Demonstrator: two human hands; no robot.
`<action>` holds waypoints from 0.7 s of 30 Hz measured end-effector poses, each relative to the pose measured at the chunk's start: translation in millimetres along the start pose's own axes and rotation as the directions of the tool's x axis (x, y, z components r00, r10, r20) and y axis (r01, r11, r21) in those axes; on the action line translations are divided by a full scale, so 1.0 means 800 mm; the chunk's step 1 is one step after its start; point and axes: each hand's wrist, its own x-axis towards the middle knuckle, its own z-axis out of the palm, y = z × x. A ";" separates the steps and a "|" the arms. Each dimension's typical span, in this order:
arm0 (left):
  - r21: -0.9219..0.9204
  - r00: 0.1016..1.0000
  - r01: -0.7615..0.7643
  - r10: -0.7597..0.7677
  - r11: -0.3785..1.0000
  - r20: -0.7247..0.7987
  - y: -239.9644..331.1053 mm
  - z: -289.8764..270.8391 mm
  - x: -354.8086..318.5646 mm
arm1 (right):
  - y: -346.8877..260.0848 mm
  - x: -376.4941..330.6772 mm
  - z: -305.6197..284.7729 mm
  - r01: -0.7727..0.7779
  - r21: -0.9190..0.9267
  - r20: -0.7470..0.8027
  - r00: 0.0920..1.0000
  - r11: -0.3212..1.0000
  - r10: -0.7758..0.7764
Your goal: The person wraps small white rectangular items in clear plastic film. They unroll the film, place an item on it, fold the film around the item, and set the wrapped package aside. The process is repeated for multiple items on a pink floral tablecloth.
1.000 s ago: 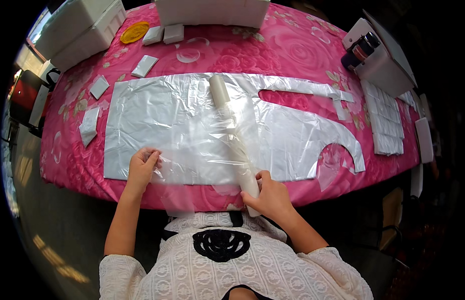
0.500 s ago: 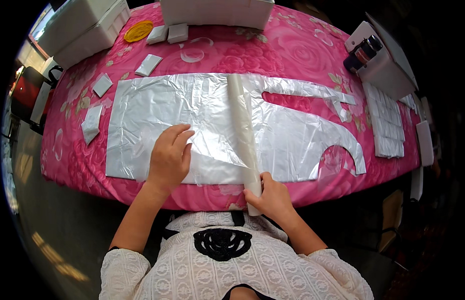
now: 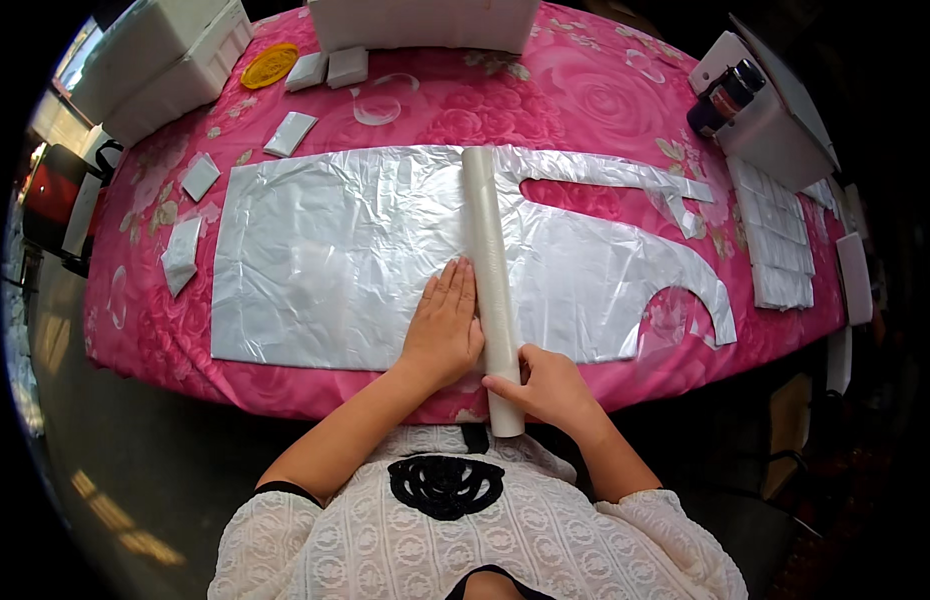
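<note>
Shiny translucent plastic film, cut like an apron (image 3: 315, 250), lies spread across the table, its straps and curved cutouts toward the right. A long whitish roll (image 3: 490, 240) rests across its middle, and the near end juts past the table's front edge. My right hand (image 3: 547, 388) grips the roll near that end, thumb on top. Just left of the roll, my left hand (image 3: 445, 325) lies flat on the film with its fingers stretched out and holds nothing.
Folded white packets (image 3: 182, 255) lie at the left; a stack of them (image 3: 772, 240) sits at the right. White foam boxes (image 3: 425, 25) line the back, near a yellow coil (image 3: 270, 66). A dark bottle (image 3: 727, 98) stands by the right box, on the pink flowered tablecloth (image 3: 585, 95).
My left hand has moved right and come down flat beside the roll. A loose flap of film near the roll now lies smoother. My right hand keeps its grip on the roll.
</note>
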 end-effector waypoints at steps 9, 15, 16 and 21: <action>0.091 0.998 -0.005 0.000 0.996 0.061 -0.003 0.000 -0.001 | -0.023 0.103 -0.031 0.077 0.060 -0.225 0.972 0.995 -0.062; 0.083 0.998 -0.017 0.013 0.996 0.055 -0.002 -0.001 0.002 | -0.012 0.223 -0.048 0.221 0.553 -0.293 0.954 0.803 -0.061; 0.083 0.998 -0.022 0.018 0.996 0.055 -0.001 0.000 0.002 | -0.006 0.245 -0.049 0.232 0.681 -0.275 0.960 0.694 -0.052; 0.089 0.999 -0.019 0.016 0.996 0.040 -0.002 -0.001 0.000 | -0.043 0.256 -0.056 0.452 0.797 -0.408 0.892 0.401 -0.195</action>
